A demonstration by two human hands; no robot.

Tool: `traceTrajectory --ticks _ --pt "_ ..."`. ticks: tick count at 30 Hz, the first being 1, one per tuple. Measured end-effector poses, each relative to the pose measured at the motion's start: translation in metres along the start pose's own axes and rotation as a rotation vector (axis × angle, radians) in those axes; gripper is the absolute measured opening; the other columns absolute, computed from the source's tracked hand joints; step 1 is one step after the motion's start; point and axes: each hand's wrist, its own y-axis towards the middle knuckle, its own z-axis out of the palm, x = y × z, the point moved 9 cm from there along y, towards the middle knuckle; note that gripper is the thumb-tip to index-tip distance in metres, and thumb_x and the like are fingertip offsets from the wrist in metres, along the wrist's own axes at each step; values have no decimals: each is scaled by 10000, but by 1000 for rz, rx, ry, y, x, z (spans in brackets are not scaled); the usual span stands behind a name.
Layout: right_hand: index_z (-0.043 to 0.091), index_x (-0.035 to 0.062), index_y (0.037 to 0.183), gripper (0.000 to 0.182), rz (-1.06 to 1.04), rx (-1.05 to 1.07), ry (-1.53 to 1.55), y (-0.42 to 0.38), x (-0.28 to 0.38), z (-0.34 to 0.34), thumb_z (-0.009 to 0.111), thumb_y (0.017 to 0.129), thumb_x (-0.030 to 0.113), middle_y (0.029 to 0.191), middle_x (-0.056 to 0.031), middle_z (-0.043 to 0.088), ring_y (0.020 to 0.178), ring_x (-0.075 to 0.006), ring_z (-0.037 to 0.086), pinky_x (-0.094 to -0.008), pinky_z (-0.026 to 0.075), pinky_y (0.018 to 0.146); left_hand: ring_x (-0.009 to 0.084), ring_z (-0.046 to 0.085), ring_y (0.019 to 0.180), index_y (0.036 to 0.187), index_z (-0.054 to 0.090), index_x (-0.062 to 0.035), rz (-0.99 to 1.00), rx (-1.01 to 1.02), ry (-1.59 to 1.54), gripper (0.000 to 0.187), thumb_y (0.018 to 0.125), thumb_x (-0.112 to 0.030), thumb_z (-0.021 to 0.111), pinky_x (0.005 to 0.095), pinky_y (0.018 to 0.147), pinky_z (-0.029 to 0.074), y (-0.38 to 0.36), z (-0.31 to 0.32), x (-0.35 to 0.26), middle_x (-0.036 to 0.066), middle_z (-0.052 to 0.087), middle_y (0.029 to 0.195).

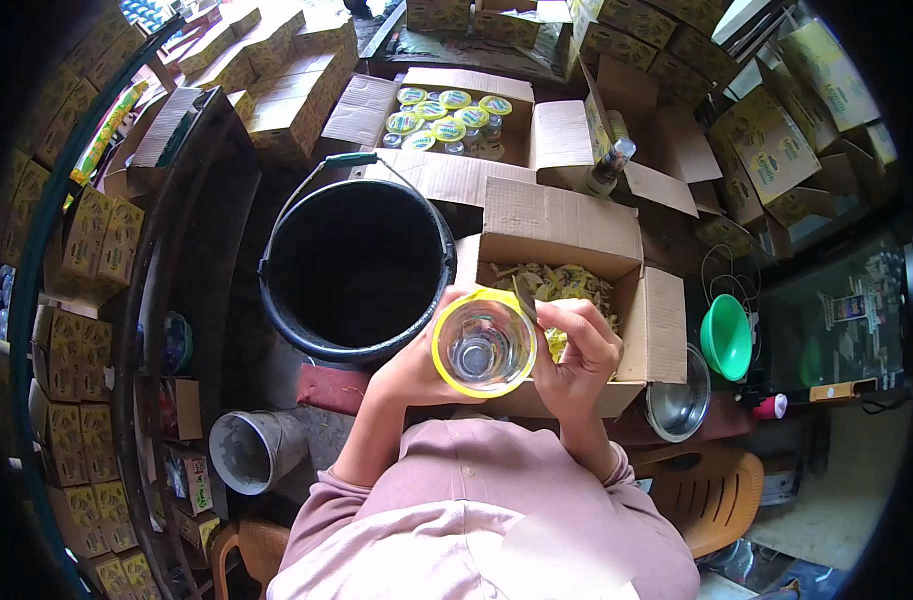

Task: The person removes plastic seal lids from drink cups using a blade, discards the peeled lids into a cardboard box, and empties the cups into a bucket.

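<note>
A clear plastic cup [481, 345] with a yellow rim is held mouth up over the near side of an open carton. My left hand [416, 360] is wrapped round the cup's left side. At the cup's upper right, my right hand [579, 350] pinches a thin dark blade-like piece [524, 298] against the rim. Behind both hands, the open carton [561, 228] holds yellow scraps [576, 283]. A large black bucket [276, 290] stands just left of the cup, its handle resting at the back.
Behind is a carton [446, 175] of several yellow-lidded cups. A bottle [606, 170] stands beside it. Rightward are a green bowl [726, 338] and a clear bowl [678, 400]. A grey pail [246, 453] stands at lower left. Stacked boxes [81, 430] line the left side.
</note>
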Motion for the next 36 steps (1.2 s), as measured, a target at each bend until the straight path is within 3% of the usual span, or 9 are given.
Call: traceTrajectory --ticks 3,4,7,10,14,20,29,36 --pt "627 -16 902 235 60 -17 32 -5 -8 0 635 681 -95 743 -61 570 676 -124 564 -226 456 604 301 342 1153 1180 430 -44 105 -139 -40 731 554 -124 800 373 938 356 -4 -6 4 119 329 1130" --pt "618 -24 911 242 84 -25 46 -7 -10 0 628 684 -106 756 -52 554 694 -108 548 -216 451 618 329 301 1172 1218 381 -50 141 -104 46 777 559 -110 786 384 934 355 -5 -4 4 114 292 1103" --pt "643 12 910 255 84 -86 -24 -9 -9 -5 655 671 -77 720 -68 596 627 -136 584 -244 466 576 294 352 1160 1254 316 -47 192 -168 -52 787 601 -103 754 377 954 354 -9 -3 9 123 330 1135" --pt "644 15 910 254 50 -142 -71 -13 -5 -10 659 673 -77 726 -73 596 618 -136 581 -242 466 569 249 406 1142 1288 257 -39 82 -94 -5 778 651 -80 701 368 978 347 2 -1 1 135 369 1174" --pt "643 16 910 251 -16 -154 -156 -13 3 -12 663 677 -77 726 -74 595 618 -141 581 -246 472 566 226 450 1113 1300 246 -16 53 -180 -203 718 693 -37 629 356 972 364 1 1 6 145 382 1215" --pt "645 19 904 240 -50 -150 -203 -16 7 -12 666 684 -73 736 -83 598 632 -157 591 -255 480 577 244 477 1079 1284 261 -23 70 -252 69 772 644 -34 692 352 913 411 0 2 -2 152 400 1189" --pt "619 -16 926 239 -35 -101 -173 -17 2 -12 624 699 -89 768 -83 582 691 -150 568 -231 454 623 290 487 1057 1241 323 -25 59 -129 290 803 589 -139 777 354 917 402 -1 7 -12 145 435 1146" --pt "621 -20 934 260 42 -38 -27 -17 -9 -13 621 692 -115 783 -83 574 706 -124 553 -210 443 630 280 475 1055 1185 411 -14 -44 -90 12 689 592 -134 741 345 912 398 -1 6 -3 138 453 1124"
